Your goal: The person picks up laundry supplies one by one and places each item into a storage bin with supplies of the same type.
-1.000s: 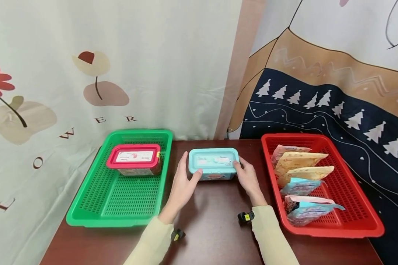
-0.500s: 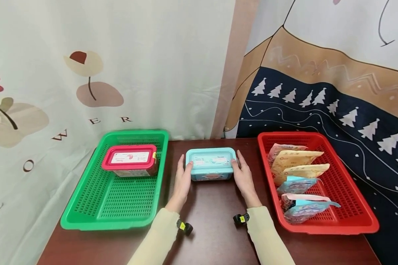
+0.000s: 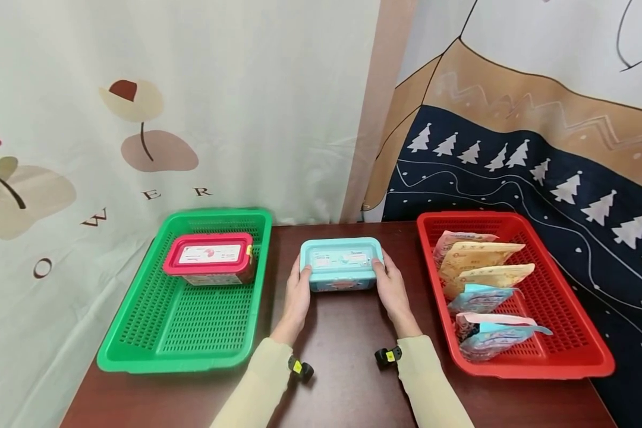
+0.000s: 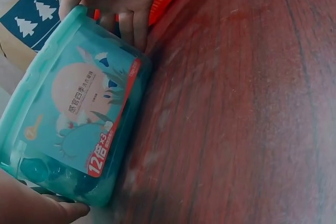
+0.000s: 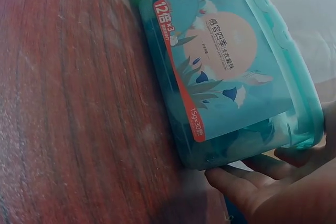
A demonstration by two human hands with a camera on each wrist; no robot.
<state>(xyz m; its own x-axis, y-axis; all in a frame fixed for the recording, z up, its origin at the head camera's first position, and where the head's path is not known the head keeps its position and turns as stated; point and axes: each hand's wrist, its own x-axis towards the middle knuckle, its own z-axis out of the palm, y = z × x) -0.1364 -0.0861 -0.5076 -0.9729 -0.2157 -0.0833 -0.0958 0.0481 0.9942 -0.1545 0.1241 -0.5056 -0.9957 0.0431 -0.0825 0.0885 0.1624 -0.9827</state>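
A turquoise lidded box of laundry pods [image 3: 345, 261] is on the table between my two hands. Its front label shows a pale pink circle and plants in the left wrist view. My left hand [image 3: 298, 296] grips the left end, thumb at the lid's front corner and fingers along the side. At the right end, my right hand [image 3: 392, 291] holds it the same way, its thumb over the lid edge. In the right wrist view, the right fingers [image 5: 236, 184] curl at the lower edge of the box [image 5: 220, 61].
At the left, a green basket [image 3: 176, 364] holds a similar box with a magenta lid [image 3: 208, 254]. A red basket [image 3: 562, 368] at the right holds several upright pouches [image 3: 481, 258]. Behind the dark wooden table [image 3: 348, 380] hangs a printed curtain [image 3: 278, 119].
My left hand has drawn in from a spread pose to lie along the box's left end. The right hand's fingers have settled against the right end. The box stays nearly in place.
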